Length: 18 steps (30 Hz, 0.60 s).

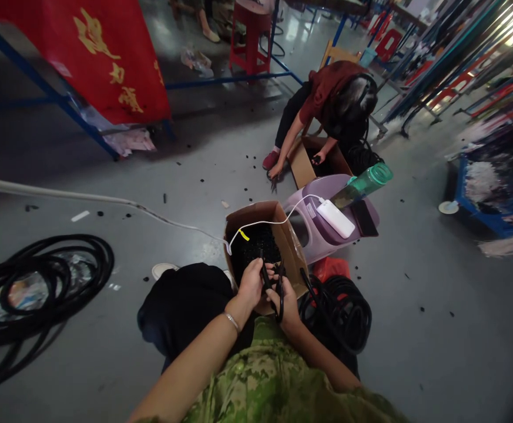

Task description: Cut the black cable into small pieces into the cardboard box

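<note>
On my left, near, a wide coil of black tubing (104,258) lies on the grey floor, and a white cable (62,192) runs from there across to the rim of the cardboard box (288,235) in front of me. Many small black pieces (267,238) lie inside the box, so I judge a good share is already cut; a few dark bits are scattered on the floor too. Over the box's near side, my left hand (250,281) has its fingers closed around a slim black strip (265,277), with barely any gap between them. Just right of it, my right hand (290,302) curls around what looks like a black-handled tool (281,294), though I cannot tell how far its blades are parted. To the right stands a purple stool (320,249) with a white power bank (336,219) and a green-capped bottle (362,185); farther off, a co-worker (335,88) bends over a second box (301,164). Near on my right sits another black coil (353,308). With both coils in long lengths, I judge plenty is left uncut, but I cannot tell the exact share.
</note>
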### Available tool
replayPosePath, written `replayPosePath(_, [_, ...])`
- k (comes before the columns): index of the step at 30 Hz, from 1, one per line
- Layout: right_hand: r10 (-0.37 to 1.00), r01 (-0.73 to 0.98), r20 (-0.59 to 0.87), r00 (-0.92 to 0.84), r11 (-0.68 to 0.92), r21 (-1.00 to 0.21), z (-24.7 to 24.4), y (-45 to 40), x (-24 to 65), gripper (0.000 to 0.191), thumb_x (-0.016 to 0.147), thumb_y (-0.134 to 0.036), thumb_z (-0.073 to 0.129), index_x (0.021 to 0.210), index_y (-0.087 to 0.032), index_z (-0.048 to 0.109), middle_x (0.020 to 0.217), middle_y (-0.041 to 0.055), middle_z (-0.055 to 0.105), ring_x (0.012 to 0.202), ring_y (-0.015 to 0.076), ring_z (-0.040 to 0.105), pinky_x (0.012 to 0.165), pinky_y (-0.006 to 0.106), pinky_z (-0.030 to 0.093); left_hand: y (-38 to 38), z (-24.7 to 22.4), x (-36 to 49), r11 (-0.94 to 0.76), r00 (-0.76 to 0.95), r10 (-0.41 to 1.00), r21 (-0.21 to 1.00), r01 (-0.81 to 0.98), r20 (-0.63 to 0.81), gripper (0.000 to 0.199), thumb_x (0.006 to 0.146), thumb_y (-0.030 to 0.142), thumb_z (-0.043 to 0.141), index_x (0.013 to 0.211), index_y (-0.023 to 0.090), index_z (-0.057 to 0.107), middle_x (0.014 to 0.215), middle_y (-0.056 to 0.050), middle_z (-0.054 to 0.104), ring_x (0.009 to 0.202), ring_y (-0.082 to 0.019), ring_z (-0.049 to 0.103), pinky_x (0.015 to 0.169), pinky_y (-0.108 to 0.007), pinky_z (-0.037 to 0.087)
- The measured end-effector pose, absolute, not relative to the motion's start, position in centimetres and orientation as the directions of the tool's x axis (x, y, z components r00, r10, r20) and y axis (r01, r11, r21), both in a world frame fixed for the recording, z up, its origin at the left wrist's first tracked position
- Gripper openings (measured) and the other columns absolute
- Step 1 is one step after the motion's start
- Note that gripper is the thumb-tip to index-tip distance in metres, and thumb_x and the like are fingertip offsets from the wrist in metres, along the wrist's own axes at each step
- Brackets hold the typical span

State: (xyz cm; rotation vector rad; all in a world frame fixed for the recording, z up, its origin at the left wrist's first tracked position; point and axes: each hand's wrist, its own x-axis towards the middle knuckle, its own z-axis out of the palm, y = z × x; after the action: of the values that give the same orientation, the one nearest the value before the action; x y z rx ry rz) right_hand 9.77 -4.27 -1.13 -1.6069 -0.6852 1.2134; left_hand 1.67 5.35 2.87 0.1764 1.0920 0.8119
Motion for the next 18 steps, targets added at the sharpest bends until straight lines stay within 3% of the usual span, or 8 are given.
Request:
replayPosePath(8, [0.885, -0.170, -0.373, 0.278, -0.337, -0.926, -0.8, -3.8, 8.5, 0.045, 0.073, -0.035, 0.076, 0.112, -0.022, 0.058, 0.084, -0.0021, 0.057, 0.067, 0.0110, 0.056, 0.063, 0.024, 0.048, 6.1, 3.9, 0.1, 0.633, 0.231, 0.763, 0.627, -0.453, -0.604, 0.037, 0.075, 0.042, 0.070, 0.098, 0.014, 0.062, 0.066, 0.004, 0.053, 0.051, -0.006, 0.047, 0.050, -0.019, 0.043])
replayPosePath(14, [0.877, -0.301, -0.412, 0.248, -0.335, -0.893, -1.8, -3.2, 8.1, 0.048, 0.077, -0.044, 0.074, 0.117, -0.022, 0.058, 0.087, 0.0005, 0.063, 0.072, 0.0132, 0.060, 0.066, 0.025, 0.048, 9.4, 5.8, -1.1, 0.498, 0.293, 0.845, 0.858, -0.124, -0.448, 0.030, 0.078, 0.039, 0.065, 0.092, 0.012, 0.066, 0.064, 0.003, 0.053, 0.046, -0.005, 0.041, 0.044, -0.017, 0.032])
replayPosePath(18, [0.858, -0.284, -0.444, 0.259, -0.372, -0.884, -2.2, -2.0, 9.8, 0.059, 0.074, -0.044, 0.075, 0.126, -0.023, 0.058, 0.089, 0.0004, 0.062, 0.074, 0.0124, 0.061, 0.066, 0.024, 0.048, 10.5, 4.7, -1.5, 0.566, 0.318, 0.776, 0.824, 0.031, -0.545, 0.020, 0.085, 0.032, 0.053, 0.081, 0.014, 0.061, 0.056, 0.005, 0.047, 0.039, -0.005, 0.035, 0.040, -0.018, 0.024])
